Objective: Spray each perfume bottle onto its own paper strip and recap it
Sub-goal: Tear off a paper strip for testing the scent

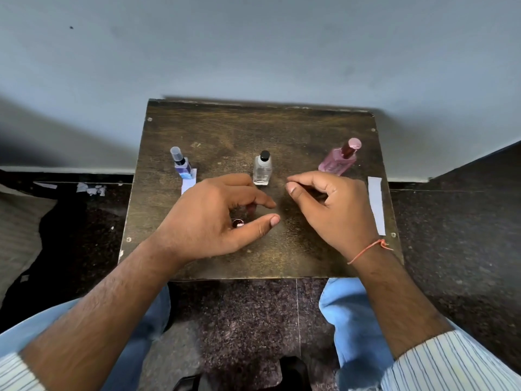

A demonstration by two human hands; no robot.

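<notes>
Three capped perfume bottles stand in a row on a small dark wooden table [310, 131]. At the left is a blue-purple bottle [181, 165] with a clear cap, standing on the end of a white paper strip [189, 183]. A clear bottle [262, 170] with a black cap is in the middle, and a pink bottle [338, 162] with a pink cap is at the right. A second paper strip [376, 204] lies along the right edge. My left hand [208, 221] hovers cupped over a small shiny round object [237, 223], fingers apart. My right hand [332, 210] is loosely curled, thumb near forefinger, with nothing visible in it.
The table stands against a grey wall on a dark speckled floor. Torn paper scraps [91, 189] lie on the floor to the left. My knees in blue jeans [346, 314] are below the table's front edge. A dark object [282, 373] sits on the floor between them.
</notes>
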